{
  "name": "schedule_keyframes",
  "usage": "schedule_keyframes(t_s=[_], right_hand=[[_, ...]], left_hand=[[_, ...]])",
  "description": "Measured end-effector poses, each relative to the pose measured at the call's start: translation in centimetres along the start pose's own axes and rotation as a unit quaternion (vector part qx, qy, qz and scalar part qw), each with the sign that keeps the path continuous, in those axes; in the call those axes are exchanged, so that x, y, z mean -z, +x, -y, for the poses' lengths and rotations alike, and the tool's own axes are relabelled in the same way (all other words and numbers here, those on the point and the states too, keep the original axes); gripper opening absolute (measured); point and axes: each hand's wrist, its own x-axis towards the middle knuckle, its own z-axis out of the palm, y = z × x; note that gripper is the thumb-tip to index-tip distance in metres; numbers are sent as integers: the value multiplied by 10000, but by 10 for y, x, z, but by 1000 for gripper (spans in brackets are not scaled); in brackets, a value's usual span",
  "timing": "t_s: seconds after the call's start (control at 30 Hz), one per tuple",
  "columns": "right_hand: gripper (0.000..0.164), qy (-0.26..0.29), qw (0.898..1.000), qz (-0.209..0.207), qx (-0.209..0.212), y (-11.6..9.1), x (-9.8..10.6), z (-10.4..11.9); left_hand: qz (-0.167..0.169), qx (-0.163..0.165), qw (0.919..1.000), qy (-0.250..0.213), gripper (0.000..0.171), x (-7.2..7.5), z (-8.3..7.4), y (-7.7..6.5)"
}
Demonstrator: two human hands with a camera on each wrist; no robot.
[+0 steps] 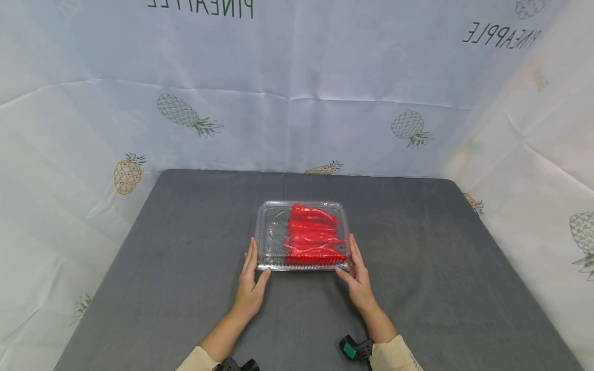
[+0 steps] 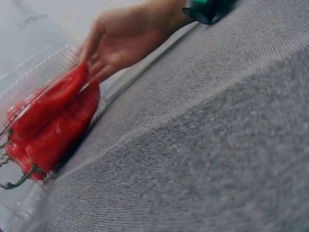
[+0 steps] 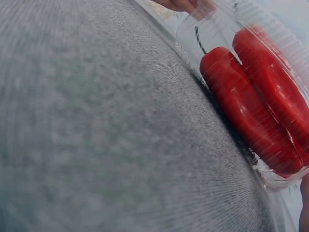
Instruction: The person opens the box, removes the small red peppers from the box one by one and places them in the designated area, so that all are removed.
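A clear plastic clamshell box (image 1: 266, 226) with its lid down lies on the table, holding several long red peppers (image 1: 313, 238) side by side. Their thin green stems point left. Along the box's left side stretch the fingers of my left hand (image 1: 249, 291), its thumb at the front corner. My right hand (image 1: 360, 283) mirrors it on the right side, fingers extended and thumb by the front edge. The left wrist view shows the right hand (image 2: 128, 41) at the box's end with its palm visible. In the right wrist view, only some left fingers (image 3: 181, 4) show.
A grey cloth (image 1: 195, 237) covers the table under the box. White curtains (image 1: 297, 123) printed with pineapples hang behind and at both sides. Black devices with straps, one with a green patch (image 1: 350, 351), sit at the wrists.
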Motion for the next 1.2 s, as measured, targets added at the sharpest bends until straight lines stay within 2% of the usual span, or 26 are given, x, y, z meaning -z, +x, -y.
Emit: schedule_keyframes(t_s=[0.3,0.57,0.8,0.9,1.03,1.2], right_hand=[[63,-569,9977,-276,-259,-6,0,6],[56,-1060,9926,-526,270,-8,1,7],[51,-1349,9883,-695,166,-9,-1,6],[50,-1455,9859,-789,262,-9,-3,7],[49,-1580,9823,-897,462,-6,-6,17],[47,-1787,9774,-956,594,-4,-12,34]], left_hand=[[-171,-271,9992,256,54,0,-1,5],[-194,-564,9972,441,52,1,3,5],[-162,-703,9957,586,52,3,5,5],[-82,-709,9955,630,53,4,5,4],[28,-696,9952,693,54,5,5,3],[-14,-714,9945,768,54,7,5,2]])
